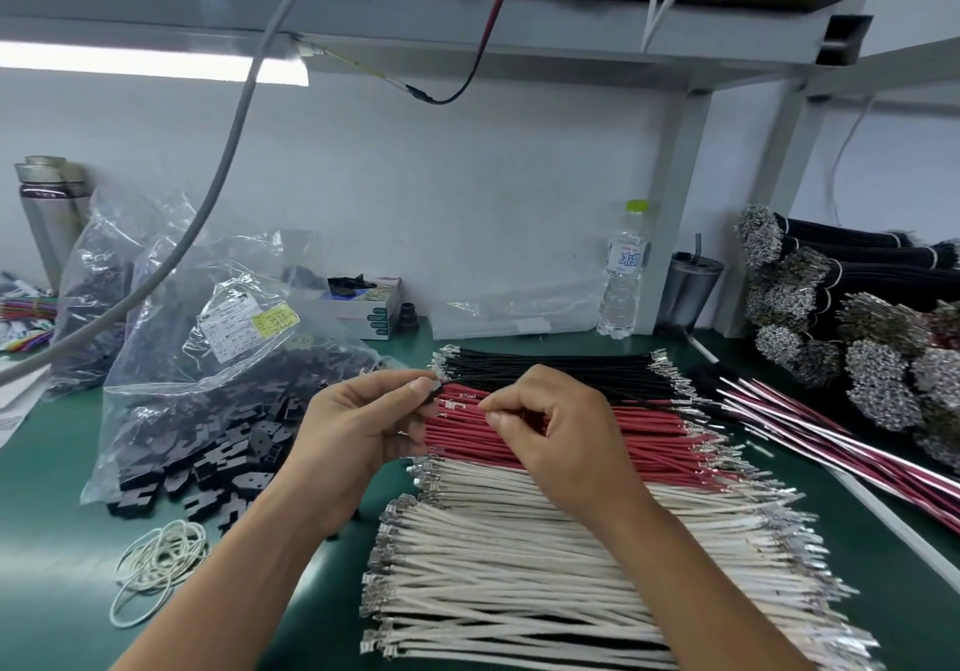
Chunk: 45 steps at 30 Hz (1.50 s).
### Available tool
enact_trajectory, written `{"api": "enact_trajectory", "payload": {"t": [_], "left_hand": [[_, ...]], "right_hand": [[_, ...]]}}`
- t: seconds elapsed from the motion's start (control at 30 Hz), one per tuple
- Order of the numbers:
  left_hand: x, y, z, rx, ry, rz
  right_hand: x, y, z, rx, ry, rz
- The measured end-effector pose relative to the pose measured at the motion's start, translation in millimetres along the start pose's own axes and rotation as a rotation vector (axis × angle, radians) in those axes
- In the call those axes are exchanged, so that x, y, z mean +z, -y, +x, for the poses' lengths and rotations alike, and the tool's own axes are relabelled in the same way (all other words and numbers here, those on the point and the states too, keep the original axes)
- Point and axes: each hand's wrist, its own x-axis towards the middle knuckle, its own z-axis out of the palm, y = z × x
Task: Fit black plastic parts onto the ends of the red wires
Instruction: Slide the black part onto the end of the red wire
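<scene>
**Hands at the red wire ends**

The left hand (358, 423) pinches a small black plastic part (435, 390) at the left ends of the red wires (597, 428), which lie on the green mat (62, 540) between black wires (545, 369) and white wires (519, 566). The right hand (556, 434) pinches what may be a single red wire; its fingers hide the grip.

A wire-harness assembly workstation in a small factory or workshop. A green bench mat (62, 556) is lying under rows of cut, terminal-tipped wires (571, 556); clear bags of black plastic parts (208, 436) are sitting at left, bundled black cables (857, 265) are stacking up at far right, and a strip light (150, 62) is glowing overhead.
</scene>
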Motion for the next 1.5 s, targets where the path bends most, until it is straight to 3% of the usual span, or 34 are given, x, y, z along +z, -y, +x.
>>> {"api": "enact_trajectory", "payload": {"t": [0.17,0.7,1.0,1.27,1.5], "left_hand": [[-1.5,0.7,-1.1,-0.001,0.064,0.031],[-0.1,-2.4,-3.0,-0.072,0.123,0.007],[3.5,-1.5,-5.4,-0.09,0.124,0.003],[3.6,-1.6,-5.9,-0.063,0.061,0.169],[9.5,2.5,-7.7,-0.076,0.029,0.172]], "right_hand": [[-4.0,2.4,-0.6,0.035,-0.06,0.032],[-11.0,5.8,1.8,0.129,0.105,0.064],[-7.1,4.3,1.6,0.156,0.103,-0.069],[-9.6,15.5,-1.0,-0.057,0.089,-0.39],[1.3,15.3,0.1,0.121,0.046,-0.303]]}}
